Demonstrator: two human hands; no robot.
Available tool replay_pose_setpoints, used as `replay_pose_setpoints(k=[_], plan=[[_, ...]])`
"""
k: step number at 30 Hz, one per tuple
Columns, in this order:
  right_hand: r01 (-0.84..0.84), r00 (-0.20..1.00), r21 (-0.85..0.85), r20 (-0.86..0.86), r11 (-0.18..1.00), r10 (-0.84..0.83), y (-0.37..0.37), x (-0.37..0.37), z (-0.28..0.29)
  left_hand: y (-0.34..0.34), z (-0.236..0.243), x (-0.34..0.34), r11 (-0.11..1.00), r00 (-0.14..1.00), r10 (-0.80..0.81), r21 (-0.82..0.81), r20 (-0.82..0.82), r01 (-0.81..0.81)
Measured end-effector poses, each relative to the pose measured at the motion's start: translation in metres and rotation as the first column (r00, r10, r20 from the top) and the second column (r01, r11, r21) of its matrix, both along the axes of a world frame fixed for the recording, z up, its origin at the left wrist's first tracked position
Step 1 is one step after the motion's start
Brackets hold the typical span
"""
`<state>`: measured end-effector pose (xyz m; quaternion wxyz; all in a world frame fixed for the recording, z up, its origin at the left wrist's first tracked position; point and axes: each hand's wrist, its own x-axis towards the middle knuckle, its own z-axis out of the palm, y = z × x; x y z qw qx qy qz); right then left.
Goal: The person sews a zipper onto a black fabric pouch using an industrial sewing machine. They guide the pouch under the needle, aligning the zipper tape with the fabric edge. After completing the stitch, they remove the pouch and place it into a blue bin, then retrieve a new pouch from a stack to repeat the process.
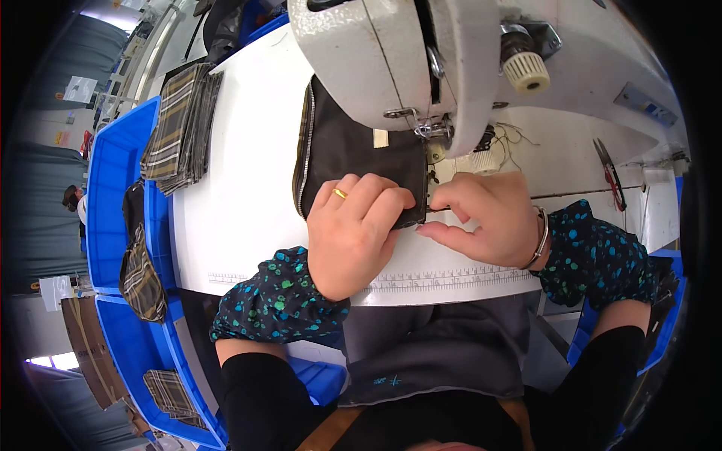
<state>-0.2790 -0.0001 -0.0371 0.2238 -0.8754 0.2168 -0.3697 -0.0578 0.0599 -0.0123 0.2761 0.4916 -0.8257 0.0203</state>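
A dark fabric pouch piece (pixel 346 131) with a zip along its left edge and a small pale tab lies flat beneath the sewing machine (pixel 376 52). My left hand (pixel 350 229) has its curled fingers on the pouch's lower part, gripping it, with a yellow ring on one finger. My right hand (pixel 489 218) is at the pouch's lower right corner, index finger and thumb apart at the edge; whether the fingertips touch it is hard to tell. Loose threads (pixel 511 143) lie beside the machine's needle area.
Stacked plaid fabric pieces (pixel 180 120) sit at the white table's (pixel 233 188) left, beside blue bins (pixel 113 173) holding more fabric. Scissors (pixel 609 173) lie at right. A printed ruler (pixel 398 284) runs along the front edge. Another person (pixel 75 199) is at far left.
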Motion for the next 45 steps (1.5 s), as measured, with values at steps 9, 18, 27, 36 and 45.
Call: replay_pose_setpoints(k=[9,18,27,36,45], plan=[[-0.022,0.991,-0.532,-0.125,0.846,-0.053,0.009,0.001,-0.013,0.005,-0.003,-0.006,0.996,0.997,-0.072,0.06,0.024,0.071],[-0.129,0.971,-0.549,-0.238,0.826,-0.006,0.015,0.0,-0.018,0.012,-0.002,-0.01,0.996,0.991,-0.055,0.082,0.124,0.045],[-0.211,0.952,-0.533,-0.303,0.819,0.048,0.03,-0.001,-0.02,0.012,-0.009,-0.006,0.984,0.981,-0.161,0.096,0.107,0.15],[-0.176,0.958,-0.553,-0.288,0.814,0.011,0.031,-0.001,-0.023,-0.008,-0.02,-0.006,0.992,0.989,-0.12,0.043,0.089,0.117],[-0.172,0.956,-0.514,-0.293,0.84,0.016,0.027,-0.001,-0.021,-0.034,-0.027,0.001,0.998,0.998,-0.059,-0.001,0.03,0.059]])
